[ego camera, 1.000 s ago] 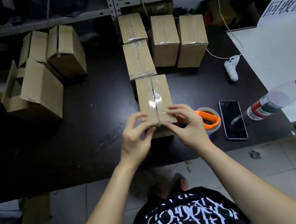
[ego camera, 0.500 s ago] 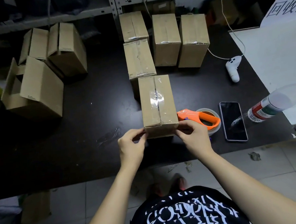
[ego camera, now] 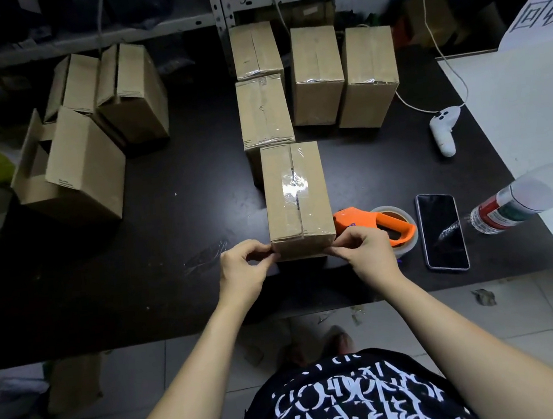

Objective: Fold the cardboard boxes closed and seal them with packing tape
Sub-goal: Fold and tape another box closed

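Note:
A small closed cardboard box (ego camera: 296,197) stands on the black table (ego camera: 176,247) in front of me, with clear tape running down its top seam. My left hand (ego camera: 245,270) pinches its near left corner and my right hand (ego camera: 363,249) pinches its near right corner, fingertips pressed on the near face. The orange tape dispenser (ego camera: 384,223) with its roll lies just right of the box, partly behind my right hand. Several taped boxes (ego camera: 317,75) stand in rows behind. Three untaped boxes (ego camera: 85,154) with loose flaps sit at the left.
A dark phone (ego camera: 443,231) lies right of the dispenser. A plastic bottle with a red cap (ego camera: 533,194) lies on its side at the right edge. A white controller (ego camera: 444,130) on a cable sits beyond. White board (ego camera: 530,107) covers the right; metal shelving stands behind.
Both hands slid from the box's top near edge down to its near lower corners. The box now sits slightly farther from me, and the tape dispenser is more exposed.

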A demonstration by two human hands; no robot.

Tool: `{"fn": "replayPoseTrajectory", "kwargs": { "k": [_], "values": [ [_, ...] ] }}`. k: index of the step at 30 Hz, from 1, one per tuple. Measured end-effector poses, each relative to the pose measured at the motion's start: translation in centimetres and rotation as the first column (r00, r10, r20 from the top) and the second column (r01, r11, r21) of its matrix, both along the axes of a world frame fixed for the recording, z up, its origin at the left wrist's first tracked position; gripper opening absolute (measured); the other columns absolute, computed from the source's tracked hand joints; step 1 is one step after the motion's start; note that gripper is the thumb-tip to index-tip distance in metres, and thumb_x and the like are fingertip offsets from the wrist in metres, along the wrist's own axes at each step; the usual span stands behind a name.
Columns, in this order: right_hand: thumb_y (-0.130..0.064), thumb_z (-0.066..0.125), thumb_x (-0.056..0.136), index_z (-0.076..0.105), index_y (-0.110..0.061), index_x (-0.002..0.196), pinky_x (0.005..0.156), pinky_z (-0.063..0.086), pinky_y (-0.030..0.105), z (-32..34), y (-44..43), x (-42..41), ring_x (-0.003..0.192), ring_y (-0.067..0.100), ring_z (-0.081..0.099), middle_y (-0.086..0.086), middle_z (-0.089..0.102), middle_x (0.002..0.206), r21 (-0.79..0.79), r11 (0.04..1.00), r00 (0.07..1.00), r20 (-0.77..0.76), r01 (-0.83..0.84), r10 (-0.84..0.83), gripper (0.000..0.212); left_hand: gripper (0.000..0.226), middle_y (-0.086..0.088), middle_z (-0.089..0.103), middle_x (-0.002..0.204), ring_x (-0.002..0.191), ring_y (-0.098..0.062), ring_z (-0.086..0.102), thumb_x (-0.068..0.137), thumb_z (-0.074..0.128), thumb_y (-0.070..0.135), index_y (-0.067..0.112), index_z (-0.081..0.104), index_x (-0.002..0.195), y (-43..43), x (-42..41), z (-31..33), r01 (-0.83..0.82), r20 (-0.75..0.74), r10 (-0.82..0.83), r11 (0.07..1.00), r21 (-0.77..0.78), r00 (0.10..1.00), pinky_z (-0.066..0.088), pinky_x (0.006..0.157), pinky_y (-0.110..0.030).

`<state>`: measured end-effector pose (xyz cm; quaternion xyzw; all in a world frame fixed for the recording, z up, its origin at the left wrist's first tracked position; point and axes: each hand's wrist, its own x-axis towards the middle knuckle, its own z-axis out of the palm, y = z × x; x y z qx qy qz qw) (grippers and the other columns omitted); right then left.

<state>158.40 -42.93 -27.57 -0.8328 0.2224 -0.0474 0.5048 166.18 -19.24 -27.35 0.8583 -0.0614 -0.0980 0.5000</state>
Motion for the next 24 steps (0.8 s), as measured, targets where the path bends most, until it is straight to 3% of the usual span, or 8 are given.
{"fn": "replayPoseTrajectory", "kwargs": {
  "k": [6, 9, 12, 15, 17, 20, 24],
  "values": [
    [-0.012, 0.089, 0.079, 0.066, -0.011, 0.079, 0.059, 0.045, 0.014, 0.8, -0.1, 1.3, 0.064, 0.004, 0.065, 0.001, 0.069, 0.073, -0.065, 0.994, 0.993, -0.082, -0.085, 0.079, 0.023, 0.017, 0.01, 0.076, 0.085, 0.086, -0.007, 0.072, 0.079, 0.09, 0.012, 0.02, 0.08, 0.09, -0.2, 0.4, 0.5, 0.088, -0.017, -0.089, 0.996, -0.009, 0.996, 0.06, 0.083, -0.029],
    [-0.023, 0.094, 0.073, 0.071, -0.019, 0.096, 0.073, 0.056, 0.024, 1.4, -0.9, 1.1, 0.08, 0.006, 0.069, -0.006, 0.074, 0.089, -0.13, 0.984, 0.992, -0.045, -0.124, 0.119, 0.033, 0.033, 0.012, 0.078, 0.099, 0.097, -0.003, 0.072, 0.078, 0.091, 0.02, 0.023, 0.079, 0.109, 0.1, 0.5, 1.2, 0.081, -0.056, -0.083, 0.996, -0.032, 0.995, 0.058, 0.092, -0.025],
    [-0.043, 0.093, 0.072, 0.072, -0.024, 0.116, 0.082, 0.058, 0.019, 2.9, -1.0, 0.3, 0.094, 0.003, 0.072, -0.009, 0.076, 0.102, 0.006, 0.997, 0.997, 0.032, -0.071, 0.07, 0.052, 0.046, 0.011, 0.075, 0.114, 0.105, 0.001, 0.07, 0.084, 0.082, 0.035, 0.018, 0.074, 0.126, -0.6, 0.1, 2.2, -0.041, -0.123, 0.02, 0.984, -0.171, 0.992, 0.055, 0.098, -0.026],
    [-0.058, 0.077, 0.084, 0.079, -0.025, 0.105, 0.081, 0.052, 0.017, 4.7, 0.2, 0.6, 0.093, 0.001, 0.07, -0.013, 0.077, 0.094, 0.006, 0.999, 0.999, 0.043, 0.033, -0.033, 0.039, 0.042, 0.013, 0.074, 0.116, 0.11, 0.0, 0.068, 0.094, 0.075, 0.037, 0.019, 0.072, 0.131, -2.6, -0.4, 3.5, -0.127, -0.182, 0.087, 0.967, -0.222, 0.979, 0.054, 0.101, -0.029],
    [-0.056, 0.074, 0.089, 0.082, -0.027, 0.096, 0.072, 0.046, 0.014, 5.2, 0.9, 0.8, 0.086, 0.0, 0.069, -0.014, 0.077, 0.086, -0.02, 0.999, 0.998, 0.047, 0.04, -0.039, 0.031, 0.042, 0.013, 0.075, 0.116, 0.112, -0.001, 0.068, 0.093, 0.076, 0.037, 0.021, 0.072, 0.132, -3.9, -0.9, 3.9, -0.163, -0.174, 0.129, 0.966, -0.202, 0.976, 0.052, 0.1, -0.024],
    [-0.051, 0.076, 0.089, 0.082, -0.028, 0.102, 0.066, 0.041, 0.006, 5.3, 1.1, 0.8, 0.085, -0.002, 0.068, -0.016, 0.077, 0.088, 0.014, 0.998, 0.997, 0.045, 0.061, -0.062, 0.027, 0.045, 0.015, 0.074, 0.115, 0.109, 0.004, 0.066, 0.092, 0.077, 0.038, 0.02, 0.07, 0.133, -4.7, -1.4, 4.3, -0.172, -0.165, 0.143, 0.97, -0.172, 0.976, 0.051, 0.099, -0.021],
    [-0.049, 0.077, 0.089, 0.082, -0.03, 0.105, 0.077, 0.047, 0.016, 5.7, 0.5, 0.1, 0.093, -0.002, 0.07, -0.018, 0.078, 0.095, 0.102, 0.989, 0.988, 0.095, 0.111, -0.121, 0.026, 0.046, 0.017, 0.074, 0.117, 0.112, 0.003, 0.065, 0.092, 0.077, 0.037, 0.021, 0.07, 0.135, -5.5, -1.5, 5.3, -0.141, -0.153, 0.116, 0.977, -0.16, 0.981, 0.052, 0.103, -0.026]
  ]
}}
